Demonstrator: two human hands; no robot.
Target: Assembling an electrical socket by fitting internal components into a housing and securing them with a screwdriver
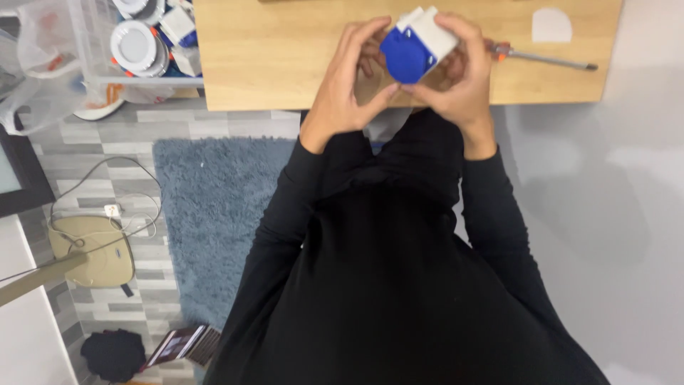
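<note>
Seen from above, the person's two hands met over the near edge of the wooden table (285, 50), and both were closed around one thing: a white and blue socket block (417, 44), a white boxy housing with a round blue cap on its face. The left hand (349, 85) gripped it from the left side, fingers curled up and over toward the blue cap, thumb reaching in beneath it. The right hand (463, 71) gripped it from the right, fingers wrapped over the white housing's top and far side, thumb pressed in under the cap beside the left thumb. The block was held tilted, clear of the table's surface, its blue cap turned toward the person. Just right of the right hand, a screwdriver (548, 58) with an orange collar lay flat on the table, its metal shaft pointing away to the right. Farther right on the table, near its back edge, lay a small pale flat piece (551, 26) with a rounded top. Left of the table stood a clear plastic bin (142, 50) holding round white fittings and small boxes. On the floor below the table's left end lay a blue-grey rug (206, 214).
</note>
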